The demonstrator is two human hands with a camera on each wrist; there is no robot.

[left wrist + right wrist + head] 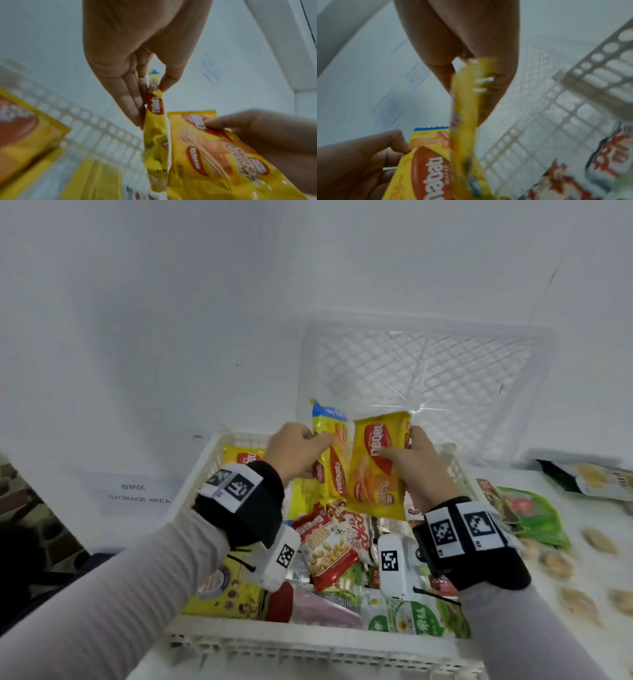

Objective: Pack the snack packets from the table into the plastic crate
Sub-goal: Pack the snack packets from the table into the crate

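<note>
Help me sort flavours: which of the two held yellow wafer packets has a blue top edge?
The packet in the left hand: this blue-topped packet differs from the all-yellow packet gripped by the right hand.

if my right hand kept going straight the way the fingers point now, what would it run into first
Probably the far wall of the crate. The right hand, pinching a yellow wafer packet, points away over the packed snacks toward that wall, with the upright lattice panel behind it. Depth is unclear, so it may pass above the rim.

Packets (329,546) crowd the crate (308,645); open room lies above its far wall (239,440).
</note>
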